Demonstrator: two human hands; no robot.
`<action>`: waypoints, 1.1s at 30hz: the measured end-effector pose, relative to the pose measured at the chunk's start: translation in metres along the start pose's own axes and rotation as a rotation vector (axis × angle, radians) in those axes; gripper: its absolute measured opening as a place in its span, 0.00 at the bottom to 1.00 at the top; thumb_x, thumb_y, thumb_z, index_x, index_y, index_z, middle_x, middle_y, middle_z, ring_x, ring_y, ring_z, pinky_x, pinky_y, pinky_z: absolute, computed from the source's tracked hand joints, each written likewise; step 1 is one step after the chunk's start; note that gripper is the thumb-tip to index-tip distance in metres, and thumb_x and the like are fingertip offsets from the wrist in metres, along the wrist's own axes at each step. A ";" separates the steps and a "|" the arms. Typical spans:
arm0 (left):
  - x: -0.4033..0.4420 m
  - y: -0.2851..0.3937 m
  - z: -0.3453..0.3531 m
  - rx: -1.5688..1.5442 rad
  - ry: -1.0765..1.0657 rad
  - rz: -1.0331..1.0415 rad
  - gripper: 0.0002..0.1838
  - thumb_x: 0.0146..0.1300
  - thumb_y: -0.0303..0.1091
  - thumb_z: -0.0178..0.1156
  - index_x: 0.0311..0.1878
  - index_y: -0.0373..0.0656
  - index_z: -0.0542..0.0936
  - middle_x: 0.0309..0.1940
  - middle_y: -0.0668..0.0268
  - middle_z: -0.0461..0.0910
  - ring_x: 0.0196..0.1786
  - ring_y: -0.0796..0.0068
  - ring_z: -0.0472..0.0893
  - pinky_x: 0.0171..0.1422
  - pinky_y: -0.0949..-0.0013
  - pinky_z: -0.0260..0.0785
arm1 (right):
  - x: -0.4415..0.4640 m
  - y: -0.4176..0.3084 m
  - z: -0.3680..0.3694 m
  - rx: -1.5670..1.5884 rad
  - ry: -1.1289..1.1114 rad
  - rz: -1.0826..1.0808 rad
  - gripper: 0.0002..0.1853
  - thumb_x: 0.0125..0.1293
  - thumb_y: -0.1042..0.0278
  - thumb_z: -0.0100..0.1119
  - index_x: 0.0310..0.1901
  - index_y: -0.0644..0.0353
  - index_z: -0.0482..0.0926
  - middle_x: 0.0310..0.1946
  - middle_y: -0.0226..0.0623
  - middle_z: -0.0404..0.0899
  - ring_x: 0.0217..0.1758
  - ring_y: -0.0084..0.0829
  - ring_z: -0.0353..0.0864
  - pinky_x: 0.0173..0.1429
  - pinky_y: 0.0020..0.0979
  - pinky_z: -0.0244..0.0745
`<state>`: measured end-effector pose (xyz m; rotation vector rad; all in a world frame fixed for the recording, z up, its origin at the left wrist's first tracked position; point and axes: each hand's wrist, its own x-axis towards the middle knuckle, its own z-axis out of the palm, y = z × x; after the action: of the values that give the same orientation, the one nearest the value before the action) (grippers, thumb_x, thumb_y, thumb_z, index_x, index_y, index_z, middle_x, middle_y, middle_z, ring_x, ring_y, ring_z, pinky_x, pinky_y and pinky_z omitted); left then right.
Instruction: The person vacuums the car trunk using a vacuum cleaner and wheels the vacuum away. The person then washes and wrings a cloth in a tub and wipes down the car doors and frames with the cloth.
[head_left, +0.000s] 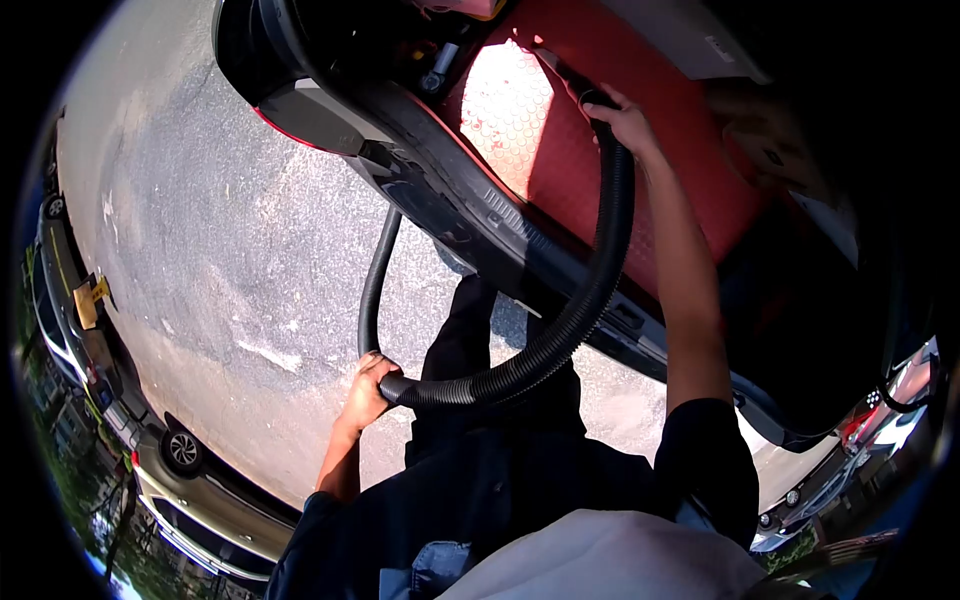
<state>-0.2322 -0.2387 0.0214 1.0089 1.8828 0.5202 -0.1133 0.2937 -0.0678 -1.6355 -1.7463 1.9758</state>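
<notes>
A black corrugated vacuum hose (530, 370) curves in a wide loop in front of my body. My right hand (625, 122) is closed around its far end, just behind a dark nozzle (562, 72) that reaches over the red floor mat (640, 190) inside the car. The nozzle's tip appears to be at or near the mat; contact is hard to tell. Lower left, my left hand (368, 388) grips the same hose at a bend. From there the hose runs up and passes behind the car's rear edge.
The car's dark sill (510, 220) lies between my body and the mat. A metal tool-like part (438, 72) sits in the dark recess. Grey pavement (250, 230) stretches left, where a beige car (210, 500) is parked. Another vehicle (840, 480) stands lower right.
</notes>
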 end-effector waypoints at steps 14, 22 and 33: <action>-0.013 -0.019 0.015 0.021 -0.033 0.092 0.14 0.37 0.28 0.67 0.33 0.44 0.79 0.31 0.62 0.76 0.41 0.57 0.74 0.57 0.58 0.61 | -0.076 0.006 0.007 -0.257 -0.441 0.030 0.37 0.57 0.64 0.62 0.69 0.54 0.59 0.28 0.31 0.75 0.21 0.22 0.75 0.25 0.24 0.71; -0.001 -0.010 0.031 0.139 -0.206 0.108 0.11 0.42 0.27 0.62 0.33 0.43 0.78 0.33 0.63 0.77 0.44 0.60 0.76 0.66 0.55 0.57 | -0.037 0.120 0.063 -0.396 -0.478 -0.282 0.37 0.56 0.66 0.64 0.68 0.51 0.61 0.39 0.41 0.77 0.31 0.27 0.77 0.33 0.29 0.75; 0.009 -0.002 0.043 0.119 -0.169 0.183 0.10 0.47 0.27 0.59 0.36 0.42 0.79 0.34 0.64 0.77 0.46 0.61 0.76 0.63 0.60 0.59 | -0.136 0.013 -0.068 -0.242 -0.524 0.114 0.36 0.57 0.69 0.63 0.69 0.48 0.61 0.30 0.31 0.76 0.24 0.21 0.75 0.29 0.25 0.74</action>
<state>-0.1983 -0.2349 -0.0059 1.2719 1.6963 0.4182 0.0014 0.2522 0.0233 -1.3800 -2.1777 2.5073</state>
